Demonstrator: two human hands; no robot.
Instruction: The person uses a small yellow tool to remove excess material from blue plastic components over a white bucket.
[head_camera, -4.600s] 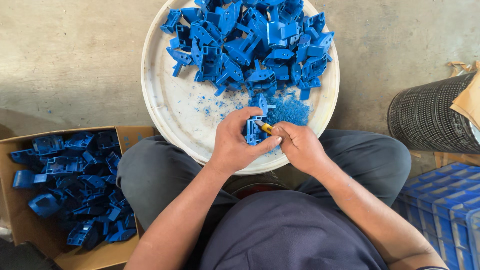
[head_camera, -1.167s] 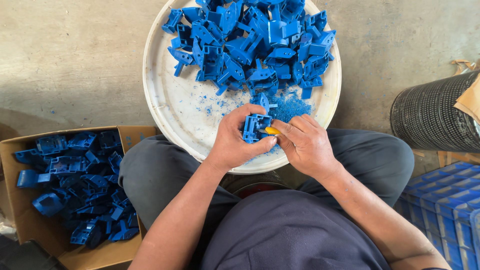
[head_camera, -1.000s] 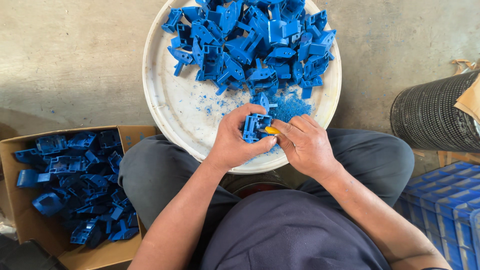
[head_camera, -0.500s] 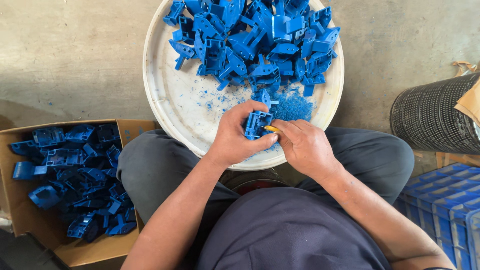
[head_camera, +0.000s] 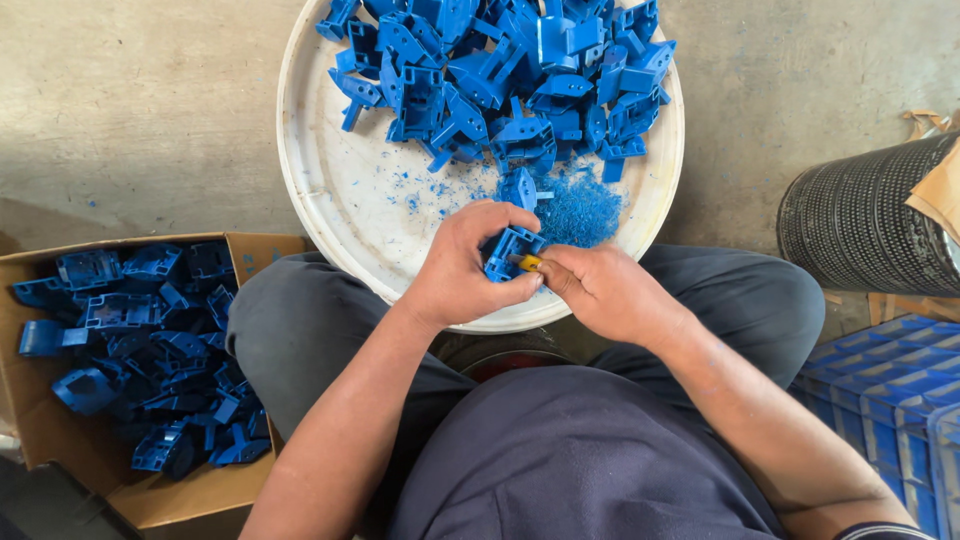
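At far left, a cardboard box (head_camera: 215, 490) on the floor, filled with blue plastic parts (head_camera: 140, 350) lying in a loose jumble, beside the left thigh. Above it, bare concrete floor (head_camera: 130, 110). Further right, a round white tray (head_camera: 330, 200) resting across the lap, its far half heaped with more blue parts (head_camera: 500, 70), its near half dusted with blue shavings (head_camera: 580, 210) gathered in a small mound just beyond the hands.

Over the near rim of the tray, the left hand (head_camera: 462, 265), fingers curled and clamped around a single blue plastic part (head_camera: 508, 252), thumb pressed on its near side. The part held just above the tray's edge, close to the mound of shavings, clear of the heap. Touching it from the right, a small yellow-handled tool (head_camera: 529, 263), only its tip showing, pinched in the right hand (head_camera: 600, 290); fingers there drawn together around the handle, most of the tool hidden inside the grip. Both hands meeting at the part, knuckles nearly touching.

Below, dark trousers over bent knees and a dark shirt filling the lower middle. Further right, a black ribbed mesh cylinder (head_camera: 860, 235) standing on the floor with a scrap of brown cardboard (head_camera: 940, 190) leaning on it. At the bottom right corner, stacked blue plastic crates (head_camera: 890, 390).
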